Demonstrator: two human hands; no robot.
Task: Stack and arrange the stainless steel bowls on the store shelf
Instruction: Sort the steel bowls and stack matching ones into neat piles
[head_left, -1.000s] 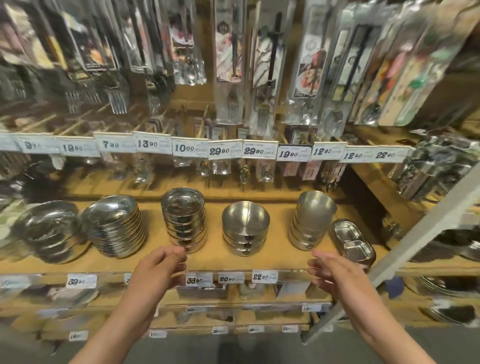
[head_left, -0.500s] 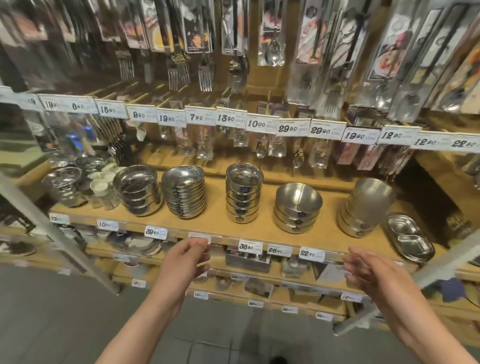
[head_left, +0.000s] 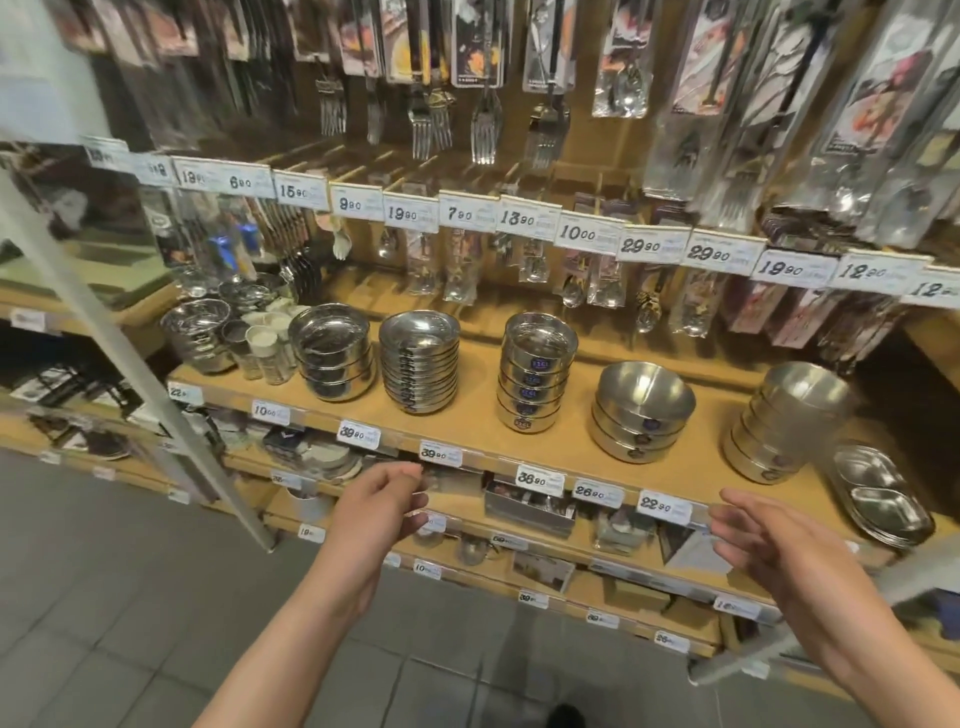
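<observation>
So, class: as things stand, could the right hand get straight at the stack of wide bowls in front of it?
Probably yes. The right hand is empty and open below the shelf edge, and nothing stands between it and the wide bowl stack.

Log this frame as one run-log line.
left hand: open, empty | right hand: open, empty | five stacks of stainless steel bowls: on wooden shelf, untouched | both hands before shelf edge

Both forearms bare, no sleeves or jewellery

Five stacks of steel bowls (head_left: 537, 379) on wooden shelf (head_left: 483, 415), left hand (head_left: 382, 506) and right hand (head_left: 769, 551) empty before it
</observation>
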